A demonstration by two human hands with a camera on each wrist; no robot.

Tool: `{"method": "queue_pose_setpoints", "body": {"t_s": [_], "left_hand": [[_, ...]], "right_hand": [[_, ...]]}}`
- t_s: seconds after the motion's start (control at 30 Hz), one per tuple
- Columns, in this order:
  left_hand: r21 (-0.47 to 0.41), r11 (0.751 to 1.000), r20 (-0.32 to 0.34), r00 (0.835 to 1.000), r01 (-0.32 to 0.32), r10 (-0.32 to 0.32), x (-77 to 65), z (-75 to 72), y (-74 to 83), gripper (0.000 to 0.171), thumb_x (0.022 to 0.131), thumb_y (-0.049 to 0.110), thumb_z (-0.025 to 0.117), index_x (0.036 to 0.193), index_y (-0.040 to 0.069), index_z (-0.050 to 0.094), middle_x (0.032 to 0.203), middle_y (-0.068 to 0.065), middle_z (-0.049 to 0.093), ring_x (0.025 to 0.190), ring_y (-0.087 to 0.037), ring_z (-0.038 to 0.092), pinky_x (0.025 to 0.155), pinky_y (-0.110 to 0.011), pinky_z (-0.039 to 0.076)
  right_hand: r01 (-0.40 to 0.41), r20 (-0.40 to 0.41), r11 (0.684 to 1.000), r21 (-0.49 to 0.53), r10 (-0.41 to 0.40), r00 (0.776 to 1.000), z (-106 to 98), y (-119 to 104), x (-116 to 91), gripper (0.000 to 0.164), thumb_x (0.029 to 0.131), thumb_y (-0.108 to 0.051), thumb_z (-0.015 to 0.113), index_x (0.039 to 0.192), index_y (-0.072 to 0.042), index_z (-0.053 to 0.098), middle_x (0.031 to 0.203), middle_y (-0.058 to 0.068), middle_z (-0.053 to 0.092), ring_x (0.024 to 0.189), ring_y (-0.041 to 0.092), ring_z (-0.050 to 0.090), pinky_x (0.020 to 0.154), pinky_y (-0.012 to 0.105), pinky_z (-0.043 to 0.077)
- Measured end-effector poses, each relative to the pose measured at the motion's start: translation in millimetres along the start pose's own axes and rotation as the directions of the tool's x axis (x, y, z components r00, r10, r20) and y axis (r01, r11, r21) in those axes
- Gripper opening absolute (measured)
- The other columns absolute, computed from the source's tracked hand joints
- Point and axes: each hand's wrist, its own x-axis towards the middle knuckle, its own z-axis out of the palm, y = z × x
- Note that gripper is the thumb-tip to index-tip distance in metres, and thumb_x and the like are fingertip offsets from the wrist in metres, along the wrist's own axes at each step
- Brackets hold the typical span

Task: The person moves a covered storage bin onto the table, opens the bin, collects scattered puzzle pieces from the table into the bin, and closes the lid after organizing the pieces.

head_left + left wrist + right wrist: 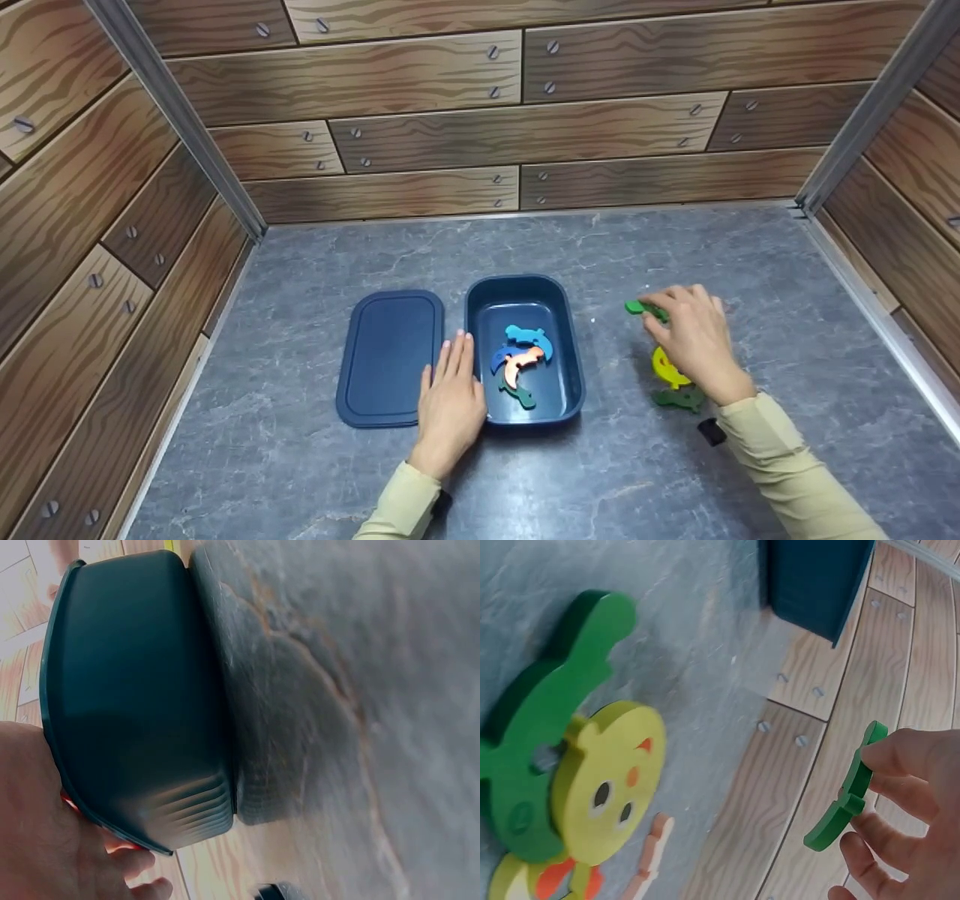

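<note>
My right hand (697, 337) pinches a small green animal-shaped wooden piece (859, 780) between thumb and fingers, held above the table in the right wrist view. Below that hand lie a yellow piece (664, 367) with a painted face and a dark green piece (675, 400). With fingers straight, my left hand (454, 401) rests along the left rim of a dark blue rectangular container (577, 375). Inside it lie a light blue piece (538, 339), a blue piece (501, 357), an orange piece (514, 371) and a dark green piece (519, 394), partly overlapping.
The container's flat blue lid (390, 352) lies left of it, partly behind the left hand. A pinkish piece (651, 855) sits near the yellow one in the right wrist view. Wood-patterned walls (427, 135) enclose the grey marbled table (285, 480) at the back and sides.
</note>
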Motion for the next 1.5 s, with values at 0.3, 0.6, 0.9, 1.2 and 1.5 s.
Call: {"method": "queue_pose_setpoints", "body": {"t_s": [0.3, 0.6, 0.9, 1.2, 1.5], "left_hand": [[0.003, 1.0, 0.0, 1.0, 0.001, -0.001, 0.0, 0.7, -0.4, 0.058, 0.101, 0.021, 0.042, 0.157, 0.013, 0.028, 0.162, 0.001, 0.021, 0.147, -0.023, 0.02, 0.114, -0.055, 0.021], [0.007, 1.0, 0.008, 1.0, 0.003, -0.003, 0.4, 0.2, -0.7, 0.058, 0.101, 0.021, 0.042, 0.157, 0.014, 0.027, 0.162, 0.001, 0.019, 0.148, -0.023, 0.02, 0.115, -0.054, 0.021], [-0.001, 1.0, 0.012, 1.0, 0.013, -0.013, -0.6, -1.3, -0.5, 0.058, 0.101, 0.021, 0.041, 0.157, 0.014, 0.027, 0.162, 0.002, 0.02, 0.148, -0.021, 0.018, 0.115, -0.054, 0.02], [0.01, 1.0, 0.005, 1.0, 0.012, -0.012, 0.3, -0.9, -0.7, 0.058, 0.101, 0.02, 0.042, 0.157, 0.014, 0.028, 0.162, 0.002, 0.02, 0.148, -0.021, 0.019, 0.115, -0.054, 0.021], [0.001, 1.0, 0.005, 1.0, 0.005, -0.005, 0.1, 0.5, 0.2, 0.058, 0.101, 0.02, 0.042, 0.157, 0.014, 0.027, 0.162, 0.001, 0.02, 0.148, -0.023, 0.019, 0.115, -0.054, 0.02]], "right_hand": [[0.077, -0.027, 0.997, 0.008, -0.076, 0.997, -3, -17, 7, 0.024, 0.087, -0.011, 0.073, 0.111, -0.009, 0.074, 0.101, 0.009, 0.066, 0.092, 0.03, 0.049, 0.075, 0.047, 0.033], [0.15, -0.063, 0.989, -0.005, -0.15, 0.987, -2, -34, 14, 0.024, 0.084, -0.008, 0.077, 0.108, -0.01, 0.076, 0.098, 0.007, 0.067, 0.092, 0.031, 0.053, 0.074, 0.048, 0.037], [0.215, -0.04, 0.976, -0.023, -0.216, 0.976, 2, -56, 20, 0.021, 0.085, -0.009, 0.076, 0.106, -0.011, 0.076, 0.098, 0.006, 0.067, 0.091, 0.03, 0.052, 0.079, 0.05, 0.039], [0.264, -0.037, 0.964, 0.003, -0.264, 0.964, 10, -78, 22, 0.023, 0.083, -0.008, 0.078, 0.106, -0.013, 0.076, 0.1, 0.004, 0.068, 0.094, 0.028, 0.053, 0.078, 0.046, 0.039], [0.278, 0.018, 0.96, 0.032, -0.279, 0.96, 18, -96, 23, 0.025, 0.085, -0.008, 0.077, 0.109, -0.015, 0.076, 0.105, 0.002, 0.068, 0.099, 0.025, 0.052, 0.083, 0.044, 0.038]]}}
